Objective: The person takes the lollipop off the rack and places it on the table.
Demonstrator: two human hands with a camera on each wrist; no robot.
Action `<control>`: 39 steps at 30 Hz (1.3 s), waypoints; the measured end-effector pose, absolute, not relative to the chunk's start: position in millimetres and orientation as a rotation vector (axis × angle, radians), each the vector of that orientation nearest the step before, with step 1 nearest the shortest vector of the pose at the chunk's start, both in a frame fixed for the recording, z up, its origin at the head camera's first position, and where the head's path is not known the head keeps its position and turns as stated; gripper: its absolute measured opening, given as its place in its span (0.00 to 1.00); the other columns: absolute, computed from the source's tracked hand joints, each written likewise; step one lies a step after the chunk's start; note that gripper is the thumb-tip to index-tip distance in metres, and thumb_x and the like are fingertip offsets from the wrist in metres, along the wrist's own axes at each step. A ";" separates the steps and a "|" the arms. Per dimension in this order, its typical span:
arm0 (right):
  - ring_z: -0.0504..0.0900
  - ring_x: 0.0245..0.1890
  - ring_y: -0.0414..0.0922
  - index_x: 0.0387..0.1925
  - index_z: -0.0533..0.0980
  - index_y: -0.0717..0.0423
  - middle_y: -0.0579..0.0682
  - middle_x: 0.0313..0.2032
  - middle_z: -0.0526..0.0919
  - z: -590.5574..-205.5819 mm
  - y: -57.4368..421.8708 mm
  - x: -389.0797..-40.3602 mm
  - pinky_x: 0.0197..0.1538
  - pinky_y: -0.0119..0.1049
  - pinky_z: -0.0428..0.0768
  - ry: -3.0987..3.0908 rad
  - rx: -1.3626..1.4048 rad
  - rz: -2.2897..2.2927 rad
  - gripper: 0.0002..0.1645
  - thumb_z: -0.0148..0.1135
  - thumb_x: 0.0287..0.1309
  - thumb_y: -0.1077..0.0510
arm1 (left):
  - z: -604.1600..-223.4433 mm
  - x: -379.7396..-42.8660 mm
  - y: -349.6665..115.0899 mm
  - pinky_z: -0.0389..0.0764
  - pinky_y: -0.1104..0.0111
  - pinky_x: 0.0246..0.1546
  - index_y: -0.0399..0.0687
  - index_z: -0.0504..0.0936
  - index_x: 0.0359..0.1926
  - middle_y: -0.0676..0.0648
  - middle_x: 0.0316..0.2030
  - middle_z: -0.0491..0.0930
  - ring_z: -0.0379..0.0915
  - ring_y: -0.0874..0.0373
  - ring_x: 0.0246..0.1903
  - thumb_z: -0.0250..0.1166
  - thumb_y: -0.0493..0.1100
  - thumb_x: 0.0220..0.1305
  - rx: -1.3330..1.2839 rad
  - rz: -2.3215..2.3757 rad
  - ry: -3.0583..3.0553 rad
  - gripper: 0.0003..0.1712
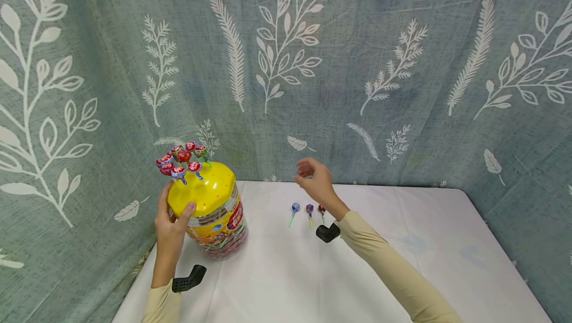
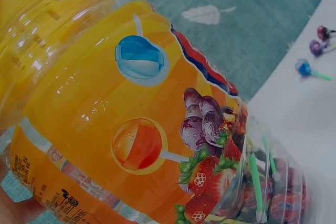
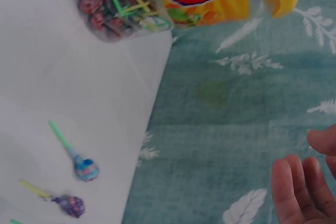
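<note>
A clear plastic candy jar (image 1: 219,231) with a yellow lid (image 1: 210,189) stands tilted on the left of the table. Several wrapped lollipops (image 1: 183,156) stick up from the lid. My left hand (image 1: 170,228) grips the jar at its lid, thumb in front and fingers at the far left side. The left wrist view shows the jar's orange label (image 2: 94,114) and lollipops inside. My right hand (image 1: 316,182) hovers above the table's back edge, holding nothing, fingers loosely bent. Below it lie a blue lollipop (image 1: 295,207), a purple lollipop (image 1: 310,208) and a dark red lollipop (image 1: 321,209).
A white cloth covers the table (image 1: 393,263). Behind and on both sides hangs a grey-green curtain (image 1: 330,114) with white leaf patterns, close to the table's back edge. The jar stands near the left curtain.
</note>
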State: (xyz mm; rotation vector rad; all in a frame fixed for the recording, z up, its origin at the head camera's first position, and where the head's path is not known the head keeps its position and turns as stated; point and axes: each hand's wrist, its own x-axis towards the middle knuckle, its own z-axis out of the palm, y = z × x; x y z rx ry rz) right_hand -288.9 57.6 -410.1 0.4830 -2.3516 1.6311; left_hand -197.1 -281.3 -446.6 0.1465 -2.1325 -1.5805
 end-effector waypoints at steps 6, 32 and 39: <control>0.81 0.34 0.48 0.45 0.77 0.57 0.58 0.35 0.80 -396.2 43.3 -283.2 0.37 0.41 0.79 -2.273 0.577 1.676 0.17 0.67 0.51 0.67 | -446.5 -196.8 -283.0 0.65 0.53 0.59 0.78 0.53 0.69 0.59 0.66 0.59 0.60 0.58 0.59 0.62 0.49 0.62 0.153 -1.566 -2.136 0.40; 0.80 0.37 0.43 0.48 0.75 0.57 0.53 0.39 0.81 -347.7 -24.4 -259.7 0.38 0.31 0.79 -2.193 0.879 1.737 0.18 0.65 0.54 0.66 | -449.2 -197.1 -283.1 0.67 0.58 0.57 0.79 0.52 0.69 0.58 0.66 0.59 0.61 0.58 0.58 0.61 0.49 0.63 0.179 -1.573 -2.148 0.40; 0.80 0.36 0.40 0.48 0.75 0.57 0.51 0.38 0.82 -342.1 -45.2 -255.2 0.37 0.27 0.78 -2.206 0.928 1.697 0.18 0.66 0.53 0.65 | -448.3 -197.2 -282.5 0.66 0.58 0.58 0.78 0.53 0.70 0.58 0.66 0.59 0.60 0.58 0.59 0.62 0.49 0.62 0.156 -1.587 -2.136 0.40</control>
